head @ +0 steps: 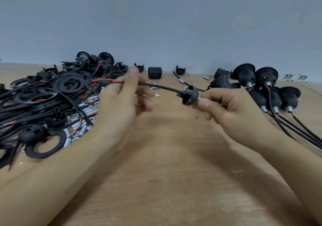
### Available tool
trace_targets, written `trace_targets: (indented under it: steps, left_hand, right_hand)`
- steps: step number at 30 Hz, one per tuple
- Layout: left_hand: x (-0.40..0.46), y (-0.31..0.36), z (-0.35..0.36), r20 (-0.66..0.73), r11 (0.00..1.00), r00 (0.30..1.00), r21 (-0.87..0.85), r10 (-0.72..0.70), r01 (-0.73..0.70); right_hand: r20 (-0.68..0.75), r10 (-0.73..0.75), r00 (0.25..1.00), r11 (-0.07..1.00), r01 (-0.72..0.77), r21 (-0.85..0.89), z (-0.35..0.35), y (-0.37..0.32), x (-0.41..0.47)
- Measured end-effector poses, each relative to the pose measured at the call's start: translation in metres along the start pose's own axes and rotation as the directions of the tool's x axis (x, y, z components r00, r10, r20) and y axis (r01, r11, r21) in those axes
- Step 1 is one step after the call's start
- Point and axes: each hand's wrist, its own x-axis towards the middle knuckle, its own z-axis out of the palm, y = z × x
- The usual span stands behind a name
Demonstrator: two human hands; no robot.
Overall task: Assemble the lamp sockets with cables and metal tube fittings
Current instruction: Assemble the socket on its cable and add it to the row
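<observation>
You had several finished sockets point(261, 86) stacked on your right, a big parts pile point(52, 103) left. Your left hand point(122, 100) pinched the cable point(162, 86); your right hand point(224, 107) gripped the cap's point(190, 95) metal tube point(198, 100), midair between them.

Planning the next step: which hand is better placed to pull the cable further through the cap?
Left hand: it already pinches the black cable near its red-wire end, while the right hand steadies the black socket cap.

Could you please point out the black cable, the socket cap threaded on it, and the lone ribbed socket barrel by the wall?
black cable point(162, 86), head view, mid-span between the hands
socket cap point(190, 96), head view, domed outer side
ribbed socket barrel point(154, 72), head view, threaded side wall
</observation>
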Motion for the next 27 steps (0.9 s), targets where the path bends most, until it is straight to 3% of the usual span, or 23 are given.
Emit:
trace_targets:
  steps: [3, 7, 12, 15, 18, 21, 27]
  left_hand:
    - [0.003, -0.001, -0.005, -0.042, 0.999, 0.999, 0.021, 0.034, -0.033]
    - [-0.007, -0.008, 0.002, 0.13, 0.993, 0.989, 0.103, -0.073, 0.06]
    - [-0.006, -0.003, 0.001, 0.178, 0.994, 0.979, 0.056, -0.1, 0.091]
    - [-0.004, -0.001, 0.002, 0.155, 0.994, 0.983, -0.036, -0.097, 0.104]
    - [-0.001, -0.004, -0.001, 0.12, 0.996, 0.989, -0.01, -0.087, 0.088]
    - [-0.006, -0.011, 0.0, 0.19, 0.987, 0.97, 0.065, -0.154, 0.144]
    - [-0.02, -0.02, 0.007, 0.352, 0.968, 0.915, 0.218, -0.2, 0.127]
  right_hand:
    - [0.009, 0.042, 0.999, 0.999, -0.042, 0.025, -0.005, -0.001, 0.0]
    - [0.132, -0.04, 0.99, 0.999, 0.038, 0.014, 0.002, -0.005, -0.006]
    - [0.09, -0.334, 0.938, 0.893, 0.346, -0.289, 0.003, -0.014, -0.011]
    - [0.037, -0.387, 0.921, 0.798, 0.354, -0.488, -0.006, -0.017, -0.008]
    - [0.117, -0.267, 0.957, 0.793, 0.287, -0.537, -0.014, -0.016, -0.008]
    - [0.17, -0.104, 0.98, 0.852, 0.176, -0.493, -0.014, -0.014, -0.01]
    - [0.267, -0.162, 0.95, 0.808, 0.283, -0.517, 0.007, -0.023, -0.015]
